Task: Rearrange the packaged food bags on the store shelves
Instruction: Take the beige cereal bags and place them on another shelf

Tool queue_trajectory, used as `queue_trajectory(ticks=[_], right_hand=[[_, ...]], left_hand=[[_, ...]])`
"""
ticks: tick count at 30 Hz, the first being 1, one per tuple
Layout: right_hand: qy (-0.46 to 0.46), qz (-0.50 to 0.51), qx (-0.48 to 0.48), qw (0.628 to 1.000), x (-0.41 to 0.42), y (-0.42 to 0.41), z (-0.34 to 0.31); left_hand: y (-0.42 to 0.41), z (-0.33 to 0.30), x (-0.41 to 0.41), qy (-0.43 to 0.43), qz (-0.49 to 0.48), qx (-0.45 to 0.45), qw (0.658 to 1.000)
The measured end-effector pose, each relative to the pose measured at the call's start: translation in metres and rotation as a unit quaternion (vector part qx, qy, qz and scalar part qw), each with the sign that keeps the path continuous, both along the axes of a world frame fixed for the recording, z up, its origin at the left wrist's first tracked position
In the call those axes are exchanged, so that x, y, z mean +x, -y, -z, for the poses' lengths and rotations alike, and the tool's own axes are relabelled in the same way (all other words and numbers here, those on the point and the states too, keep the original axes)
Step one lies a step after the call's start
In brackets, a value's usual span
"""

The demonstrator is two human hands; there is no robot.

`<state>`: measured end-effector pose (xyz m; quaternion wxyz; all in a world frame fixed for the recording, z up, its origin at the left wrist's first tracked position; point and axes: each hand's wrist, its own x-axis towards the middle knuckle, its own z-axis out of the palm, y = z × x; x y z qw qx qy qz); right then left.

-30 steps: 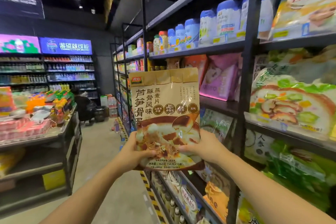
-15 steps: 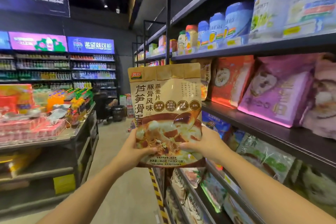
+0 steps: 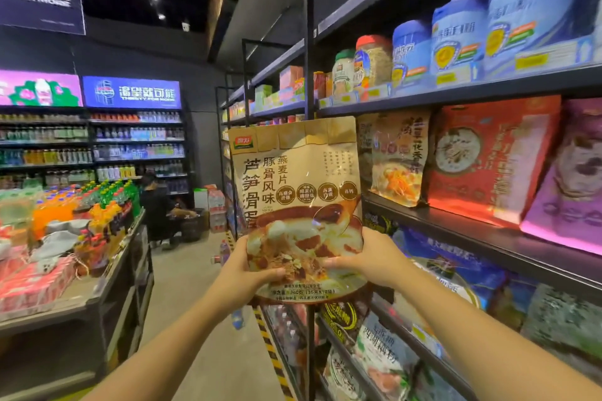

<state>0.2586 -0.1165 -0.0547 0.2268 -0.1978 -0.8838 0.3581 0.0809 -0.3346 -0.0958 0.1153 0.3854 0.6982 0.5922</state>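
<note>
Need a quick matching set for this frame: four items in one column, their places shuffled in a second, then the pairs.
Items:
1. tan bag
2. blue tubs
3. red bag
4. soda bottles

Places:
A. top shelf on the right
B. display table on the left
C. held in both hands, the left hand and the right hand, in the aisle
D. right shelf just below the tubs, standing beside a purple bag

Pairs: 1-C, 2-A, 3-D, 4-B
</note>
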Motion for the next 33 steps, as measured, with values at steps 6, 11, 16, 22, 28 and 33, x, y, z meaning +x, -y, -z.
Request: queue_trajectory(ticks=[6,11,16,22,28,33], right_hand=[[0.011,0.027,0.007,1.000,-0.083,-0.036,-0.020],[-0.001,0.044,-0.004,0.999,-0.140,-0.078,-0.018],[0.003,0.054,0.028,0.998,-0.192,-0.136,-0.021],[-0.005,0.077,0.079,0.994,-0.248,-0.211,-0.046],[-0.031,0.105,0.066,0.992,-0.280,-0.271,-0.058],[-0.065,0.144,0.056,0.986,-0.289,-0.308,-0.056]], left_hand=[[-0.042,-0.011,-0.097,-0.022,0.032,-0.002,0.999],[-0.091,-0.018,-0.163,-0.050,0.074,0.001,0.996],[-0.150,-0.018,-0.225,-0.057,0.087,0.007,0.995],[-0.239,-0.034,-0.285,-0.076,0.102,0.045,0.991],[-0.316,-0.042,-0.325,-0.095,0.132,0.079,0.983],[-0.382,-0.035,-0.353,-0.093,0.185,0.103,0.973]])
